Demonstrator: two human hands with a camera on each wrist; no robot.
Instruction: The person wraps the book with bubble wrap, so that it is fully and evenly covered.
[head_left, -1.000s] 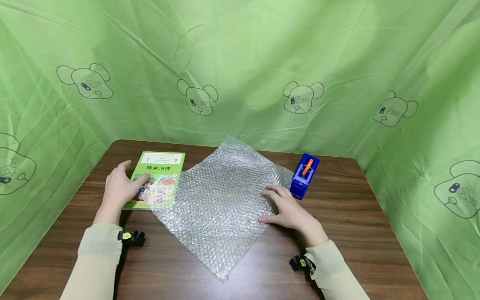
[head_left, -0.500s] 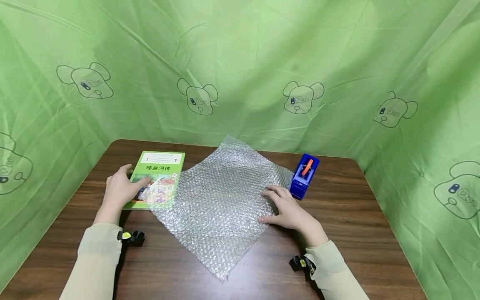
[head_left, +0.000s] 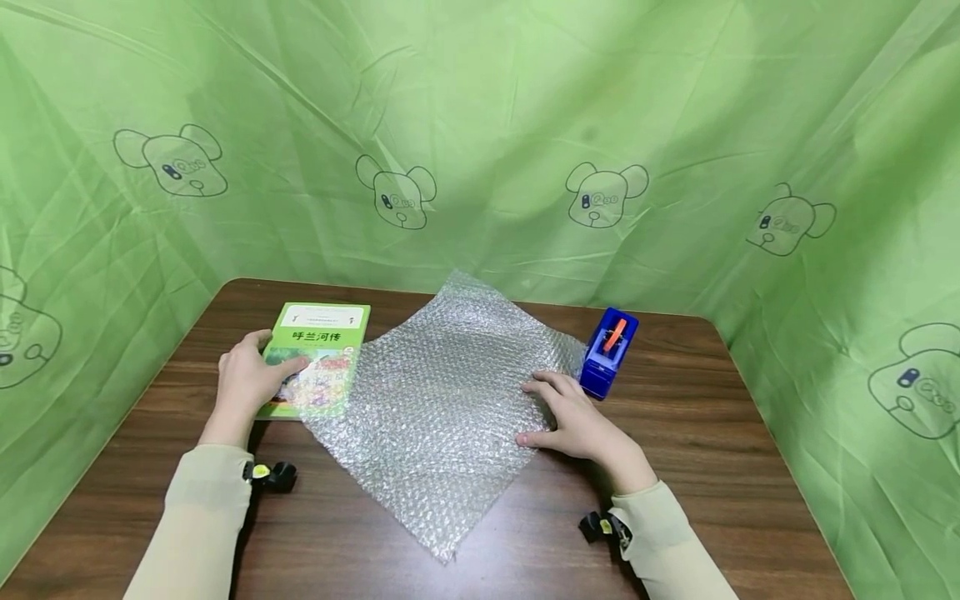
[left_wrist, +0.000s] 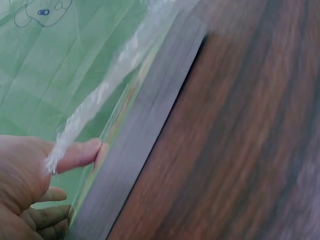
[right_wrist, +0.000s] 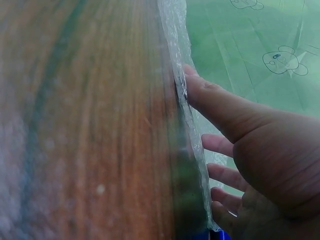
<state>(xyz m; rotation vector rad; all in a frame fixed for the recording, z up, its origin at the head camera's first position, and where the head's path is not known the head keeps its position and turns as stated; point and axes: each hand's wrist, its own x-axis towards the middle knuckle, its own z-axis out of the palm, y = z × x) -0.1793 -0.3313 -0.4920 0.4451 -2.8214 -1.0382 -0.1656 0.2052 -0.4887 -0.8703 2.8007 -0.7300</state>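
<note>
At the table's left lies a green book [head_left: 324, 337] with a picture cover, its lower right part beneath a corner of bubble wrap [head_left: 442, 400]. My left hand [head_left: 246, 379] holds the book by its left side, the thumb on the cover and the fingers bent at the edge. In the left wrist view the thumb [left_wrist: 80, 154] touches the cover above the grey page block [left_wrist: 135, 135]. My right hand [head_left: 581, 421] rests on the wrap's right edge with fingers spread. Just beyond it stands a blue tape dispenser [head_left: 609, 353] with an orange part.
Everything sits on a dark wood-grain table [head_left: 675, 467]. Green cloth [head_left: 495, 108] with printed bear faces surrounds it at the back and both sides. A black strap camera [head_left: 273, 477] sits at the left wrist, another wrist camera [head_left: 596, 526] at the right.
My left hand has shifted slightly right, its fingers drawing in to the book's left edge and its thumb farther over the cover. The right hand, wrap and dispenser look unmoved.
</note>
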